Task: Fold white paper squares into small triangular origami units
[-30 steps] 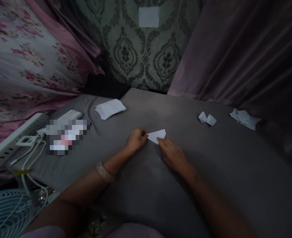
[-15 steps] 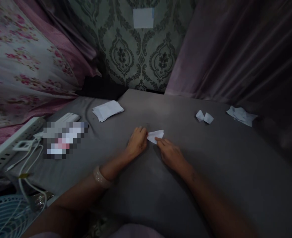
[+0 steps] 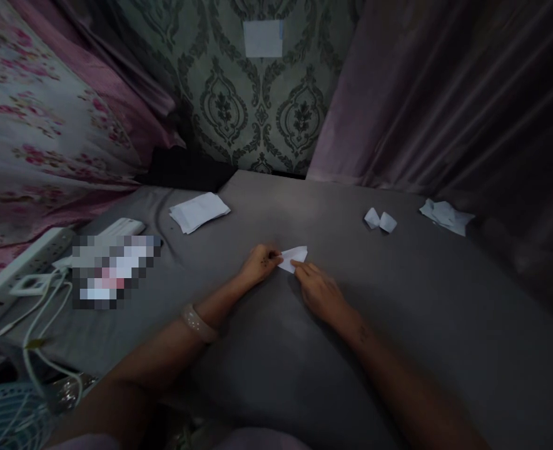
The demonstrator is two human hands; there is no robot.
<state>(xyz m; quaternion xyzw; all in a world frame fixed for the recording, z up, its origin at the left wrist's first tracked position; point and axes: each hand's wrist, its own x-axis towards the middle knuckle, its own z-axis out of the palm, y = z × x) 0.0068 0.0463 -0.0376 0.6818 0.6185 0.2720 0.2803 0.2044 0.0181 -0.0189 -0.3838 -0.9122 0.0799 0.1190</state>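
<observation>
A small folded piece of white paper (image 3: 295, 257) lies on the grey cloth surface (image 3: 276, 350) between my hands. My left hand (image 3: 260, 263) pinches its left corner between thumb and fingers. From the right, my right hand (image 3: 318, 285) presses fingertips on the paper's lower edge; the thumb is mostly hidden, so I cannot tell whether it grips from below. A pale bracelet (image 3: 198, 324) circles my left wrist.
A stack of white paper (image 3: 199, 212) lies at the back left. Two small folded papers (image 3: 380, 220) and a crumpled paper pile (image 3: 446, 216) sit at the back right. On the left are a white power strip (image 3: 23, 275), cables (image 3: 37, 325) and a pixelated object (image 3: 117, 269).
My left hand has turned slightly, showing the thumb and fingers at the paper's corner. The right hand stays on the paper. The whole view has shifted a little.
</observation>
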